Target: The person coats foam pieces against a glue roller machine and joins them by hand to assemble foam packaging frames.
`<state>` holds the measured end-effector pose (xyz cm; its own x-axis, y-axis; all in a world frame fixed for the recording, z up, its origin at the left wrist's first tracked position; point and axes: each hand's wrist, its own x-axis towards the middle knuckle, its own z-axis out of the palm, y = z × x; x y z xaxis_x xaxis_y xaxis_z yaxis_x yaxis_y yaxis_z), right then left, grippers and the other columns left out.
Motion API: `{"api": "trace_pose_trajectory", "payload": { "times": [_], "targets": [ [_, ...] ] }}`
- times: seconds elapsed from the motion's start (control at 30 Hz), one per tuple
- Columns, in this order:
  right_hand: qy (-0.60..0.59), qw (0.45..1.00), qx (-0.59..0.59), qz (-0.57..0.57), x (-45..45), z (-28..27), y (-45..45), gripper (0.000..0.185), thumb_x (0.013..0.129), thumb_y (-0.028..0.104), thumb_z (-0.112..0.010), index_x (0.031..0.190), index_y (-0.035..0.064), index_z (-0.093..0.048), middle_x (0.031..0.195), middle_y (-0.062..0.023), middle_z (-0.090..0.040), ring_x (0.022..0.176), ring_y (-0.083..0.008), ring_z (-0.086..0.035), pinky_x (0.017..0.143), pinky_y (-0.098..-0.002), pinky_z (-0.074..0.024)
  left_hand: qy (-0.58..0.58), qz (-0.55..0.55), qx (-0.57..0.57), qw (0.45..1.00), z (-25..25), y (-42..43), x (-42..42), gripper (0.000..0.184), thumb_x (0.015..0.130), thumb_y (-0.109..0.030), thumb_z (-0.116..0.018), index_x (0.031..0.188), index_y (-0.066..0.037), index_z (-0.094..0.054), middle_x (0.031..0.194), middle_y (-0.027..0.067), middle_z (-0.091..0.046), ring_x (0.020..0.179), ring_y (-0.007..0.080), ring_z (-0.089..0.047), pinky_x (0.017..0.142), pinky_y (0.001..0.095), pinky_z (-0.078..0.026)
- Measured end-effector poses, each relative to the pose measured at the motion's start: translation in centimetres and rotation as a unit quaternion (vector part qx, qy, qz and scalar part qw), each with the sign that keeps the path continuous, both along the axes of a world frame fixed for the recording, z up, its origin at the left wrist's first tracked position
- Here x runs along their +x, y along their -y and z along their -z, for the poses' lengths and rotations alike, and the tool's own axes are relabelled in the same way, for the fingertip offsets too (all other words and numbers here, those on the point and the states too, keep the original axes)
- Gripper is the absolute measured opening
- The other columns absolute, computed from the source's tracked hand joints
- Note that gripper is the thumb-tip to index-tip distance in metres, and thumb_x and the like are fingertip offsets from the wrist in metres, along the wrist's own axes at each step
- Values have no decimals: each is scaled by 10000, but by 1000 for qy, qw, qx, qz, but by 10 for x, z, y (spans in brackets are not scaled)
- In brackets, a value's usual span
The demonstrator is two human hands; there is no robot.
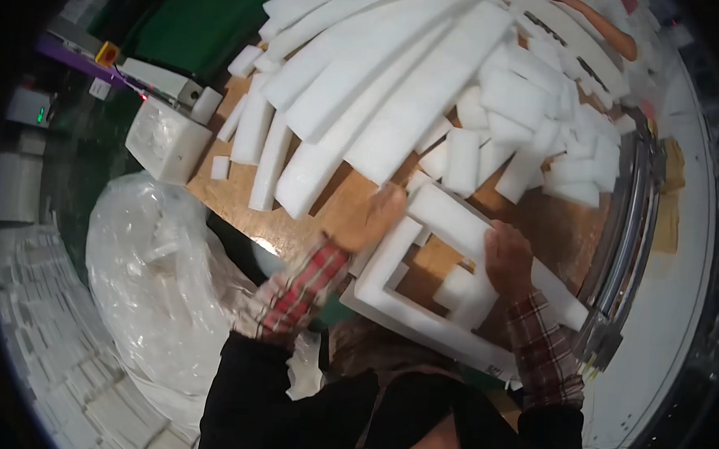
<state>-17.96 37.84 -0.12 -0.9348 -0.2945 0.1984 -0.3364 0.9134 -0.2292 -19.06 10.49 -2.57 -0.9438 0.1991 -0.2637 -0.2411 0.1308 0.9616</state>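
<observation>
Foam strips (429, 91) at twelve o'clock look matt. The table (240, 191) looks wooden. The plastic bag (153, 276) at eight o'clock is shiny.

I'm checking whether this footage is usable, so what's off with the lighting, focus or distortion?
Head view: strong fisheye bending, with black corners; left hand smeared, probably by motion; a small glare spot at the near-left edge of the table; scattered highlights on the plastic bag; foam strips bright, with little surface texture.

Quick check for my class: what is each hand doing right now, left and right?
Left hand: blurred near the white foam bar; its grip cannot be told.
Right hand: closed around that same bar.
</observation>
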Motion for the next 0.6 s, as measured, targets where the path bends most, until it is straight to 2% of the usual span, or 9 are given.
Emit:
{"api": "trace_pose_trajectory", "payload": {
  "times": [0.03, 0.07, 0.13, 0.3, 0.47, 0.6],
  "targets": [
    [21, 999, -20, -16, -9, -3, 15, 157, 847, 189, -490, 835, 48, -557, 746, -94, -568, 651, -277, -518, 608, -376, -410, -29, -21, -34, 999, 28, -1, 18, 795, 888, -558, -436, 1210, 168, -416, 1204, 326, -463, 1119, 381, -480, 971, 413, -382],
    [45, 998, -39, -30, -18, -5, 30, 161, 853, 190, -488, 838, 46, -559, 750, -96, -572, 651, -278, -522, 609, -373, -414, 4, -13, 27, 1000, 12, -3, 32, 805, 886, -509, -486, 1278, 174, -319, 1283, 342, -380, 1166, 406, -434, 995, 438, -363],
    [98, 990, -79, -57, -32, -8, 56, 171, 864, 192, -484, 846, 42, -563, 760, -100, -580, 653, -280, -531, 609, -369, -422, -52, 3, 22, 998, 1, -4, 50, 762, 868, -470, -542, 1267, 152, -355, 1255, 328, -411, 1150, 410, -442, 969, 436, -382],
    [230, 966, -115, -39, -57, -16, 90, 184, 883, 199, -480, 873, 37, -566, 754, -99, -581, 646, -279, -536, 596, -359, -436, -31, -8, -29, 999, -7, 1, 63, 716, 836, -428, -601, 1235, 133, -406, 1209, 315, -444, 1117, 406, -456, 942, 429, -398],
    [219, 969, -74, -82, -56, -3, 86, 174, 894, 196, -477, 887, 42, -558, 768, -93, -578, 630, -272, -520, 575, -354, -434, -51, -48, -93, 993, 0, -5, 69, 656, 813, -389, -639, 1192, 114, -458, 1138, 282, -482, 1036, 375, -487, 892, 411, -419],
    [215, 969, -69, -102, -59, -1, 88, 171, 894, 198, -480, 882, 44, -554, 795, -96, -579, 631, -274, -517, 579, -358, -435, -62, -55, -93, 992, 1, -7, 67, 627, 802, -365, -657, 1163, 116, -482, 1097, 259, -498, 977, 356, -500, 863, 397, -427]
  ]
}}
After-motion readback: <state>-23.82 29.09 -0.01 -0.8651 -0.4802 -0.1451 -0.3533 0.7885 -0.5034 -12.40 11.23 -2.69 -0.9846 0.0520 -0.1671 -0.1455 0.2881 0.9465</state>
